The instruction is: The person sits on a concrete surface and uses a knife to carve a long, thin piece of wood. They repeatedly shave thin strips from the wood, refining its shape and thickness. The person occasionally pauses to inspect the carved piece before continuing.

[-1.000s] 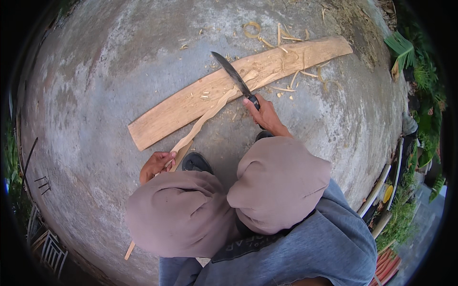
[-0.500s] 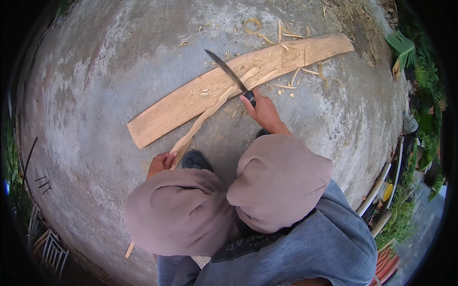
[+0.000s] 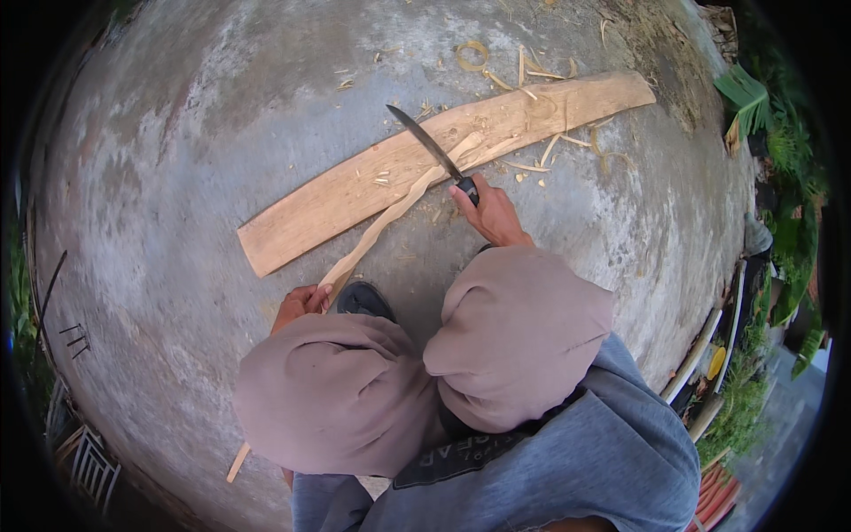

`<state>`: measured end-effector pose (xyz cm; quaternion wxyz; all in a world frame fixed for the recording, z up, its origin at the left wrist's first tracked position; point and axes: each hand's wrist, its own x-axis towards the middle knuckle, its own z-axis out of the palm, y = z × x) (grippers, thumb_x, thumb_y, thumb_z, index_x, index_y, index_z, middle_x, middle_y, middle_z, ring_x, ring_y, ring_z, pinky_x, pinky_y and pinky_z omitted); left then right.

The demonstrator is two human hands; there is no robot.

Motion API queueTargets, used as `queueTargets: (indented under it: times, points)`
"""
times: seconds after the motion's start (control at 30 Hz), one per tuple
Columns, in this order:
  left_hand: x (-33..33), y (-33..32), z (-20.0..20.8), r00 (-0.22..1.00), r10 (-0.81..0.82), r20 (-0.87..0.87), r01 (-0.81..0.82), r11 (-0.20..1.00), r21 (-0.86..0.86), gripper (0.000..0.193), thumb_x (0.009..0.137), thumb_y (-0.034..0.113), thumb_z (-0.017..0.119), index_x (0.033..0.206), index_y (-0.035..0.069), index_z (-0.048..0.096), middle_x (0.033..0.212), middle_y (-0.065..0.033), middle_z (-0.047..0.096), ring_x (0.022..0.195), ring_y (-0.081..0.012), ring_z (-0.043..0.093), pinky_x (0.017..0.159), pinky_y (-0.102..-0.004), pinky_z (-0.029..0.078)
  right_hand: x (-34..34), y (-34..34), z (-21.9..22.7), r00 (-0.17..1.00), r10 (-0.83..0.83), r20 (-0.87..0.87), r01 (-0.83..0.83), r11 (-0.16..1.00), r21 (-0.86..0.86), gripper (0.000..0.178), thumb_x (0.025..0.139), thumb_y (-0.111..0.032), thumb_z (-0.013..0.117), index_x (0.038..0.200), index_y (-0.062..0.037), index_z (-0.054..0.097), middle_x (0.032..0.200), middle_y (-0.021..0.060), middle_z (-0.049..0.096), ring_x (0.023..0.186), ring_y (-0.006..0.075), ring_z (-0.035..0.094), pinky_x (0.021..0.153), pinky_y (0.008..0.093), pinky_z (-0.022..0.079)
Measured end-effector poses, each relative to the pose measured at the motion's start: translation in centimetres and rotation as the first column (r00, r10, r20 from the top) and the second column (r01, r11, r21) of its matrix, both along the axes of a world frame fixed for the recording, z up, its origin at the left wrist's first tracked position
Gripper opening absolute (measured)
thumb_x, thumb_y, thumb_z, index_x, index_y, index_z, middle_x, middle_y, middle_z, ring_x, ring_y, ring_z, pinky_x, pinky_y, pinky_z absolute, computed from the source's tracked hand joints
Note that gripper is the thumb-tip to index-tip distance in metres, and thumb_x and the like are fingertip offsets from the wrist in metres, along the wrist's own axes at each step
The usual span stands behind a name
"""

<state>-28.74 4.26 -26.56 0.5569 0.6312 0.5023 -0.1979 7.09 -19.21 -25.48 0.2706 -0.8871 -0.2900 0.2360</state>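
A long wooden board (image 3: 310, 213) lies slantwise on the concrete. Across it rests the far end of a thin, wavy-edged wooden strip (image 3: 372, 232), whose near part passes beneath my left knee. My left hand (image 3: 302, 305) is closed round the strip beside my shoe. In my right hand (image 3: 496, 217), closed on its black handle, is a large knife (image 3: 432, 144). The blade points up and left, crossing over the strip near its far end. Whether its edge touches the wood I cannot tell.
Curled wood shavings (image 3: 534, 69) and small chips are scattered on and around the board. My dark shoe (image 3: 365, 300) stands close to the strip. Green plants (image 3: 789, 151) and pale pipes (image 3: 696, 355) line the right edge of the concrete (image 3: 168, 222).
My right hand and the knife have come slightly down toward me, with the blade still across the strip. My left hand keeps its hold on the strip.
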Motion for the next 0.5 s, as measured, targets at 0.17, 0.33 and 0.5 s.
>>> queueTargets:
  times: [0.17, 0.33, 0.5]
  points:
    - [0.5, 0.1, 1.1, 1.0, -0.015, -0.011, 0.014, 0.994, -0.108, 0.045, 0.102, 0.044, 0.069, 0.078, 0.006, 0.065, 0.063, -0.001, 0.054, 0.06, -0.0114, 0.049, 0.057, -0.0302, 0.039, 0.1, -0.3, -0.3, 1.0, -0.005, 0.005, 0.005, 1.0, 0.005, 0.047, 0.103, -0.046, 0.063, 0.107, 0.0005, 0.06, 0.076, 0.0254, 0.07, 0.074, 0.0453, 0.071, 0.066, 0.0538, 0.052]
    - [-0.7, 0.9, 0.0, 0.998, 0.048, -0.037, -0.055, 0.972, -0.227, 0.039, 0.099, 0.042, 0.075, 0.095, 0.004, 0.07, 0.077, -0.0033, 0.064, 0.068, -0.0108, 0.055, 0.063, -0.0269, 0.044, 0.2, 0.2, 2.2, 0.991, -0.041, -0.128, 0.054, 0.993, 0.102, 0.046, 0.102, -0.044, 0.066, 0.105, 0.0018, 0.06, 0.075, 0.0257, 0.069, 0.073, 0.0473, 0.07, 0.064, 0.0515, 0.053]
    - [0.5, 1.0, 1.1, 0.976, 0.197, -0.089, -0.214, 0.936, -0.278, 0.057, 0.093, 0.039, 0.082, 0.126, -0.001, 0.058, 0.095, -0.004, 0.07, 0.08, -0.0118, 0.059, 0.071, -0.0283, 0.049, 0.5, -0.6, -0.7, 0.992, -0.045, -0.116, 0.055, 0.995, 0.081, 0.049, 0.101, -0.045, 0.066, 0.101, 0.0032, 0.06, 0.074, 0.0246, 0.068, 0.069, 0.0435, 0.069, 0.062, 0.0501, 0.053]
